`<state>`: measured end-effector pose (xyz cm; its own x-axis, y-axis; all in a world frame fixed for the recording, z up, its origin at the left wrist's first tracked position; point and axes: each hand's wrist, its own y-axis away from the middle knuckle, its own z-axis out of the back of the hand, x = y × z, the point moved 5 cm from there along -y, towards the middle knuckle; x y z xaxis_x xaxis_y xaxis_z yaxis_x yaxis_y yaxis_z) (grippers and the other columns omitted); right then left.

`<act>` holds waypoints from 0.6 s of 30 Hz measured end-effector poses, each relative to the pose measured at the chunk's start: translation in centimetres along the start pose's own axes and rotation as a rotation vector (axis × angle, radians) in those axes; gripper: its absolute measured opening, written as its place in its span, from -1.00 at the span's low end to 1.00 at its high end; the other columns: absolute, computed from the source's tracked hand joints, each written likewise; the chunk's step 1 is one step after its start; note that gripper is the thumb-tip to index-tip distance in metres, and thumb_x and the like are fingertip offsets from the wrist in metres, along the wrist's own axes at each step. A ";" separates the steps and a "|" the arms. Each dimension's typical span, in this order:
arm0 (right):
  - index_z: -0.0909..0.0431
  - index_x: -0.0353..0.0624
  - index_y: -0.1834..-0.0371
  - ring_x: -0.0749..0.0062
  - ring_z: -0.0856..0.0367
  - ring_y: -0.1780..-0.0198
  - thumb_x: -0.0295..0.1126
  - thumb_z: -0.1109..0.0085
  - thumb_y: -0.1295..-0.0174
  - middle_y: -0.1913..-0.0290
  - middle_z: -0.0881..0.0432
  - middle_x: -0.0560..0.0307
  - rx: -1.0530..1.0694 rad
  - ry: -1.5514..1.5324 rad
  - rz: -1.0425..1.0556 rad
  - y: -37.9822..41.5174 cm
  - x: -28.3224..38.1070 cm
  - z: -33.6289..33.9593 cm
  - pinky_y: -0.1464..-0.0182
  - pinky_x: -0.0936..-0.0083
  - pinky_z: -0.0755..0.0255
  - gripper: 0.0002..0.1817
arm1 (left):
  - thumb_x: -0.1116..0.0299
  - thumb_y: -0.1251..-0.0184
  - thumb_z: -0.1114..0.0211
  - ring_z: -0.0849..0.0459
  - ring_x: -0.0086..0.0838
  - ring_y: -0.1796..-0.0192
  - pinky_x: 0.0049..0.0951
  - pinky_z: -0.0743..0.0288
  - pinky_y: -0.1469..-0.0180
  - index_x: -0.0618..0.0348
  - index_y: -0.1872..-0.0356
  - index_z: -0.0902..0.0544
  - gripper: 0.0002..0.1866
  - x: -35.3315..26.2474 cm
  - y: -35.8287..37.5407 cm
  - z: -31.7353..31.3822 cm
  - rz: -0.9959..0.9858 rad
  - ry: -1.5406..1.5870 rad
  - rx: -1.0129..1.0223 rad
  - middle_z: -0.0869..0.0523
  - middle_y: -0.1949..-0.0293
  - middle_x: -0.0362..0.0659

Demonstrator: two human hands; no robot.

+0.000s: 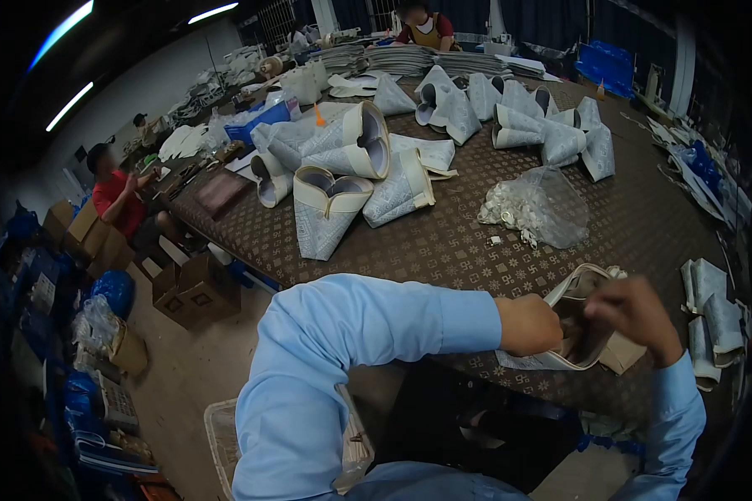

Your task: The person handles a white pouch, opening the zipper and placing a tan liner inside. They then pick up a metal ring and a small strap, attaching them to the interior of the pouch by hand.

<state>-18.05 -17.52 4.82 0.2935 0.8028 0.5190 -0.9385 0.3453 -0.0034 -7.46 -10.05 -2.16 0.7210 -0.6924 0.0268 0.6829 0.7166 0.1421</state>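
Note:
An unfinished light-coloured handbag [570,361] with a pale trimmed rim lies at the table's near right edge, its opening facing up. My left hand [530,326] is closed at the left side of that opening, with its fingertips hidden against the bag. Over the right side of the opening is my right hand [635,313], slightly blurred. Its fingers are curled together, and whatever they may hold is too small to make out. Beyond the bag, a clear plastic bag of small white pieces [530,209] lies on the patterned table cover [451,259].
Several grey-white bag bodies [334,209] stand and lie across the table. Stacked flat sheets [401,60] are at the far end. Rolled pieces [714,313] lie at right. A person in red [121,200] sits at left near a cardboard box [196,288]; another person [426,32] is at the far end.

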 end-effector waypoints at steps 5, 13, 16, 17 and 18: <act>-0.56 -0.31 0.19 0.02 -0.56 0.24 -0.30 -0.36 0.07 0.29 -0.57 -0.17 -0.111 0.388 -0.434 1.1 -10.6 -0.9 0.18 0.25 -0.44 -0.60 | 0.46 0.08 -0.26 -0.68 -0.10 0.28 -0.21 -0.56 0.31 0.19 0.48 -0.62 -0.91 0.1 0.3 1.3 0.023 0.060 -0.028 -0.67 0.41 0.01; -0.64 -0.28 0.34 0.44 -0.56 0.62 -0.39 -0.27 -0.04 0.55 -0.61 0.09 -0.100 -0.049 -0.487 1.3 -12.5 -1.3 0.53 0.48 -0.47 -0.81 | 0.40 0.14 -0.40 -0.66 -0.04 0.20 -0.17 -0.53 0.18 0.14 0.24 -0.63 -0.67 1.9 0.8 0.7 0.114 0.141 0.245 -0.68 0.35 0.02; -0.65 -0.28 0.35 0.47 -0.56 0.60 -0.38 -0.29 -0.02 0.54 -0.62 0.09 -0.143 -0.041 -0.382 0.8 -10.4 -1.5 0.52 0.51 -0.46 -0.80 | 0.29 0.16 -0.47 -0.66 -0.05 0.20 -0.21 -0.53 0.17 0.16 0.19 -0.63 -0.58 4.2 2.1 1.9 0.213 0.144 0.332 -0.69 0.34 0.00; -0.65 -0.29 0.36 0.45 -0.57 0.56 -0.39 -0.29 -0.01 0.53 -0.63 0.08 -0.196 -0.070 -0.409 0.8 -10.3 -1.5 0.47 0.48 -0.47 -0.81 | 0.22 0.18 -0.50 -0.66 -0.06 0.21 -0.23 -0.53 0.17 0.18 0.18 -0.63 -0.53 5.7 3.2 2.5 0.294 0.183 0.289 -0.69 0.35 -0.01; -0.66 -0.29 0.37 0.44 -0.59 0.52 -0.40 -0.29 0.01 0.52 -0.63 0.07 -0.243 -0.099 -0.437 0.5 -10.3 -1.7 0.42 0.44 -0.48 -0.81 | 0.06 0.07 -0.47 -0.69 -0.19 0.28 -0.31 -0.51 0.24 0.23 0.16 -0.65 -0.49 7.3 4.2 1.8 0.153 0.285 0.089 -0.70 0.36 -0.05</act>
<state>-21.28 -24.79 -1.96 0.6191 0.5123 0.5952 -0.6592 0.7509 0.0393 0.40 -12.25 0.40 0.8266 -0.5174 -0.2213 0.5606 0.7913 0.2440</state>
